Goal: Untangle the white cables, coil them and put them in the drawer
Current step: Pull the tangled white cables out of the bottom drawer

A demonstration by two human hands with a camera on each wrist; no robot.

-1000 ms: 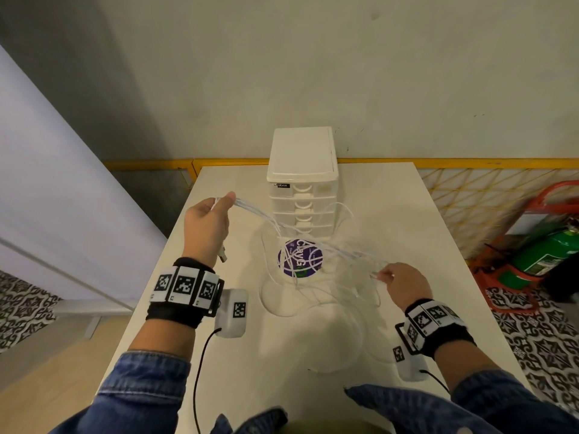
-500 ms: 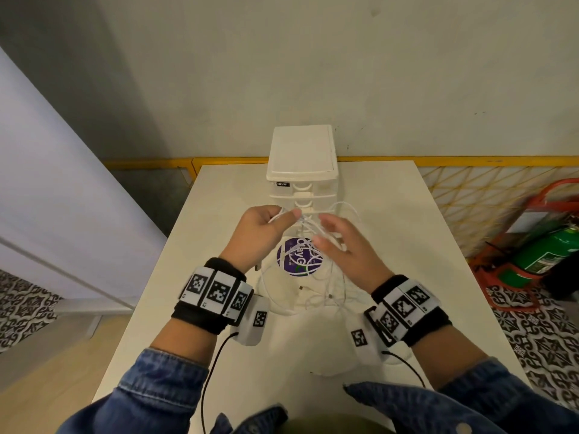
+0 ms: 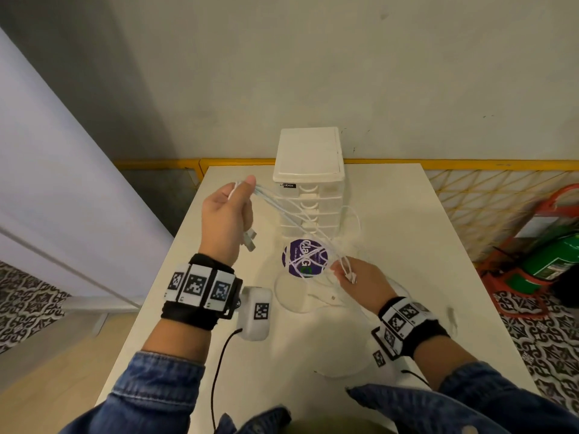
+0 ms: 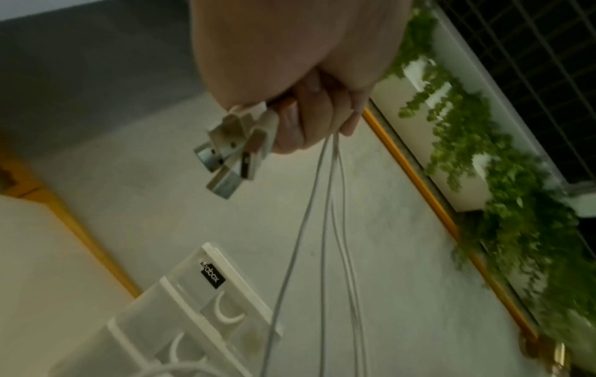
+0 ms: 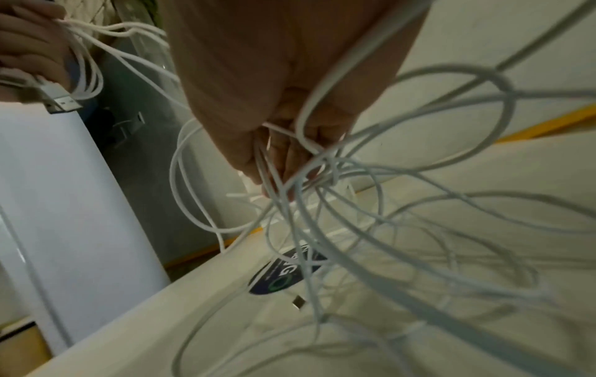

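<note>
1. Head view: the left hand (image 3: 227,214) is raised at 10 o'clock from the purple sticker (image 3: 305,257), its fingers (image 4: 317,120) curled tight around the white cables (image 3: 282,211) near the USB plugs (image 4: 230,155).
2. I think it holds the plug ends together so that the strands hang free and can be separated.
3. The right hand (image 3: 360,280) sits low at 4 o'clock from the sticker, its fingers pinching several loops; the remaining loops lie tangled on the desk (image 3: 407,233).
4. The drawer unit (image 3: 308,183) stands at 12 o'clock, all drawers closed.
5. Compared with 0.5 s ago, when both hands met in front of the drawers, they have moved apart and the strands are stretched between them.
</note>
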